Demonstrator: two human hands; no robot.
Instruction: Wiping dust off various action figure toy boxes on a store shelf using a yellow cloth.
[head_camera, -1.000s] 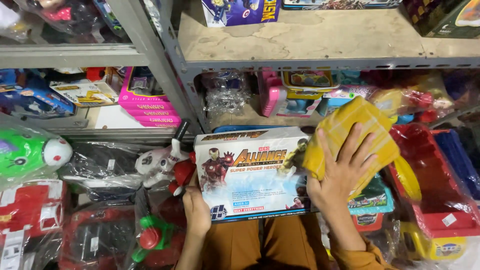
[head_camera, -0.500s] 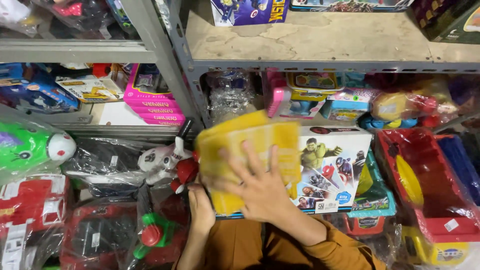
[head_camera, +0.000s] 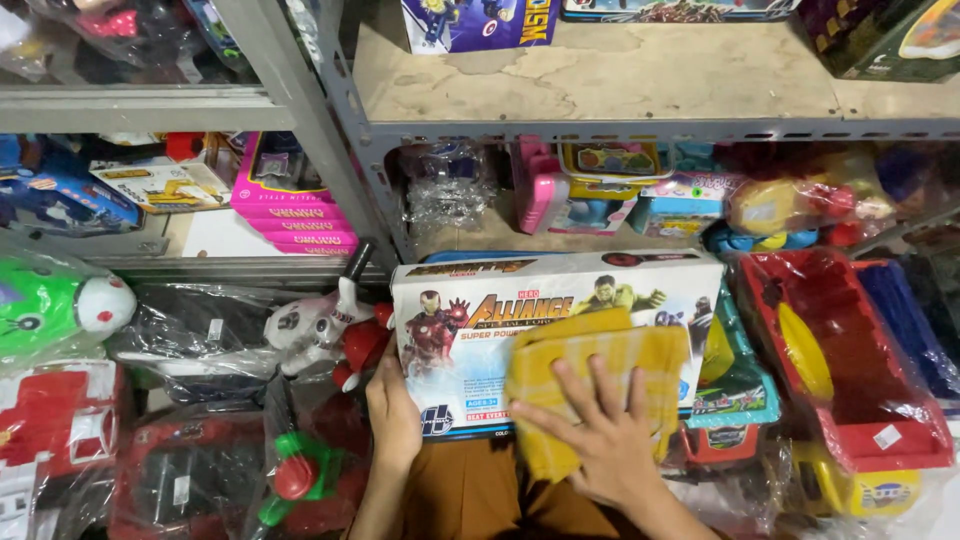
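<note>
Left hand grips the white printed cardboard toy box at its 8 o'clock corner, right hand flat, pressing a soft yellow cloth on its front at 4 o'clock; box likely light, stiff, edge-grip best.

Probably a toy shop: metal shelves crammed with boxed, plastic-wrapped toys

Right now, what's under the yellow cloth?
The yellow cloth lies flat on the front of the white toy box, pressed by the right hand. The left hand holds the box's edge. The pictures under the cloth are covered.
</note>
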